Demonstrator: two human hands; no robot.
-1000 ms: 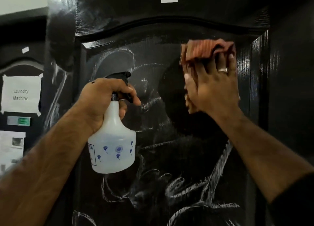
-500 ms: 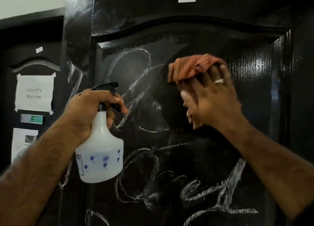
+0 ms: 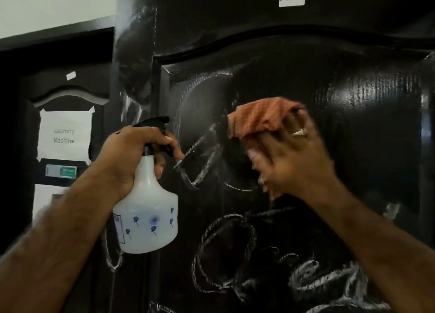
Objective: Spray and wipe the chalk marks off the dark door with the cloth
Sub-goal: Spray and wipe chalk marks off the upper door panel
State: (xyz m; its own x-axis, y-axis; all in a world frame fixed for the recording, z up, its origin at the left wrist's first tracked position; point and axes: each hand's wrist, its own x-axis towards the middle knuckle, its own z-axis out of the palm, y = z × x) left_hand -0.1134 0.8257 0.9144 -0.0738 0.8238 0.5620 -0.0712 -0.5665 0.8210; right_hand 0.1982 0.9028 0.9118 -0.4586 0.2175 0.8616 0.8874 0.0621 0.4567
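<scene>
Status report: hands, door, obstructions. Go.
Left hand grips spray bottle. Right hand presses cloth on door. Chalk marks remain. No obstruction.

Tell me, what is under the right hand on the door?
The orange cloth, pressed against the dark door by the right hand. Whether chalk remains beneath the cloth is hidden.
</scene>
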